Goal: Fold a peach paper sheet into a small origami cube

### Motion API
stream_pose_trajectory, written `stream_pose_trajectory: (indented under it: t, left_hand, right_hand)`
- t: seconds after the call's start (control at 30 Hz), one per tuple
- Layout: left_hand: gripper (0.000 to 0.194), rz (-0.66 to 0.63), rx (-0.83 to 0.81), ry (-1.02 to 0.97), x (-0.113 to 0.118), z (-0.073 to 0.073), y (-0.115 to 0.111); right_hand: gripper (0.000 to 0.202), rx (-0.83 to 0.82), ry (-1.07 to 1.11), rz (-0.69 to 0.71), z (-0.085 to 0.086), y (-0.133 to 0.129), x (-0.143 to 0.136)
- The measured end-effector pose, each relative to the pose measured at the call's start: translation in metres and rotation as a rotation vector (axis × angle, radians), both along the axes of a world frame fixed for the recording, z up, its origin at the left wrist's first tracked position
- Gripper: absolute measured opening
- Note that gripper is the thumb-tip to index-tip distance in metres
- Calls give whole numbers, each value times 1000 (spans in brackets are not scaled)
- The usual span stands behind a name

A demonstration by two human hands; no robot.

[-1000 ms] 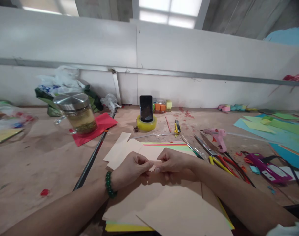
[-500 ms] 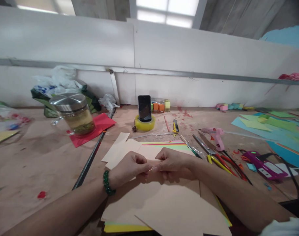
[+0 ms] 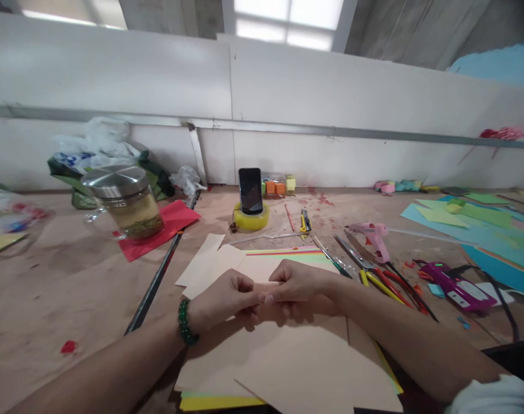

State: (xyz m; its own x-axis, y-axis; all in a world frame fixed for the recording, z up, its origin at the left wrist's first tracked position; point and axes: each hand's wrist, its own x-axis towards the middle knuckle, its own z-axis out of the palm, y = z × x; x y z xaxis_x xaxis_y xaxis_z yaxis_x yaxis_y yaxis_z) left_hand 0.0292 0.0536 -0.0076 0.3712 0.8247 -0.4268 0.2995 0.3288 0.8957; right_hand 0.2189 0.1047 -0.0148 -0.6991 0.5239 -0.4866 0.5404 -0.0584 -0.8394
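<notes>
My left hand [image 3: 229, 296], with a green bead bracelet at the wrist, and my right hand [image 3: 294, 284] meet over a stack of peach paper [image 3: 287, 356]. Between their pinched fingers is a small piece of peach paper [image 3: 266, 285], mostly hidden by the thumbs and fingers. Both thumb tips nearly touch each other. Yellow and green sheets show at the stack's edges. Beyond my left hand lie cut peach strips [image 3: 207, 261].
A glass tea jar [image 3: 132, 207] stands on red paper [image 3: 179, 218] at the left. Behind the stack, a phone [image 3: 250, 191] leans on a yellow tape roll [image 3: 252, 218]. Scissors [image 3: 360, 259], a pink glue gun [image 3: 376, 238] and a purple device [image 3: 458, 287] lie at the right.
The whole view has shifted slightly. My fingers have closed in a little, and the thumb tips have moved slightly on the small paper piece.
</notes>
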Motion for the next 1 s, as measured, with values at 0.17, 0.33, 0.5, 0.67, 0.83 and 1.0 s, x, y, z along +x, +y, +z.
stream_pose_trajectory:
  t: [0.17,0.33,0.5,0.67,0.83,1.0]
  left_hand:
    - [37,149,41,-49,-5,-1,6]
    - [35,318,124,-217,-10,2,11]
    - [37,395,109,-280,-10,4,9]
    - [38,420,80,-310,-8,4,10]
    - [40,421,80,-369,-7,3,9]
    - [41,394,118,-333,-8,0,7]
  right_hand:
    - [51,23,296,-153,-3,13,3]
    - [52,-118,699,-327,-7,29,6]
    - [51,-45,792,-345,-5,24,4]
    - [44,35,775,-405,-7,21,-1]
    - [44,64,792,-432,-7,21,-1]
    - [41,113,800,-457,-10,20,-3]
